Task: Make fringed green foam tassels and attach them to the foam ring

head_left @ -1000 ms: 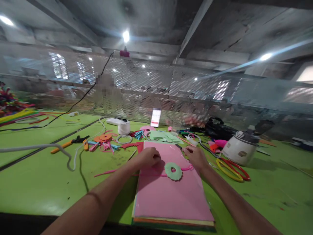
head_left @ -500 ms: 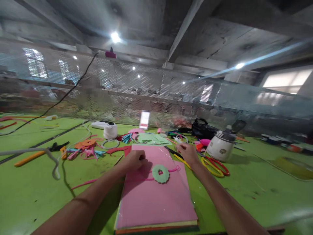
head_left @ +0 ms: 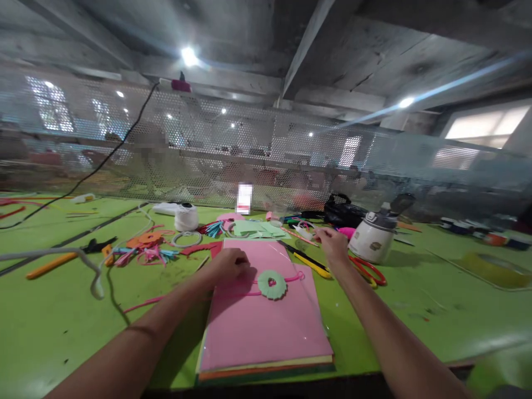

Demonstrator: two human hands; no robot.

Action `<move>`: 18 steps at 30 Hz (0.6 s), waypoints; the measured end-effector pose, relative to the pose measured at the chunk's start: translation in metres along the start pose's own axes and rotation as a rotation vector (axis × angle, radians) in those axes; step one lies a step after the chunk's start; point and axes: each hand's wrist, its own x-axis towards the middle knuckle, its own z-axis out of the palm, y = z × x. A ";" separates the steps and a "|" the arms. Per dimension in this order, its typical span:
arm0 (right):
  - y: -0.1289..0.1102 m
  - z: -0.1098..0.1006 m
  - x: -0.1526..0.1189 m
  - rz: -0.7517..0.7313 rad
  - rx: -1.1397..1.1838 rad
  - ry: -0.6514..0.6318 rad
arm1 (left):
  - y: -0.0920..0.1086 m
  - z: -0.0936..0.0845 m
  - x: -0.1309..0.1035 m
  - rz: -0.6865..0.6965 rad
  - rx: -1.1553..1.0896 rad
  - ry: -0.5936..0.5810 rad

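My left hand point(head_left: 230, 267) rests on the upper left of a stack of pink sheets point(head_left: 266, 332), its fingers curled; anything inside them is hidden. Beside it, a green scalloped paper ring point(head_left: 272, 285) lies on the sheets, with a pink strip point(head_left: 294, 277) looped through its middle. My right hand point(head_left: 332, 244) is beyond the stack at the right, fingers closed together, near a white-tipped tube point(head_left: 305, 231). Whether those fingers hold anything is too small to tell. A yellow cutter point(head_left: 311, 263) lies between that hand and the stack.
Red-handled scissors point(head_left: 369, 270) and a white bottle point(head_left: 374, 238) stand or lie right of my right hand. Green paper pieces point(head_left: 257, 229) are behind the stack. At left are a thread spool point(head_left: 185, 217), orange paper flowers point(head_left: 147, 239) and orange-handled pliers point(head_left: 54, 265).
My right hand has moved right and slightly away from me, uncovering more of the yellow cutter. My left hand remains curled on the pink sheets. The view has shifted slightly.
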 end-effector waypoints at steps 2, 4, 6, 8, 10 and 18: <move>0.003 0.002 0.000 0.018 0.010 -0.014 | 0.001 0.000 0.000 -0.013 -0.009 0.001; 0.004 0.005 -0.001 0.027 0.016 -0.034 | 0.002 -0.001 0.000 -0.023 -0.016 0.005; 0.005 0.008 -0.003 0.028 0.021 -0.056 | 0.002 -0.001 0.000 -0.030 -0.023 0.006; 0.006 0.010 -0.005 0.022 0.028 -0.077 | 0.001 0.000 0.000 -0.035 -0.030 0.004; 0.006 0.012 -0.006 0.018 0.034 -0.097 | 0.000 0.000 0.000 -0.036 -0.034 -0.001; 0.003 0.014 -0.010 0.038 0.066 -0.136 | -0.004 -0.001 0.001 -0.009 -0.048 -0.010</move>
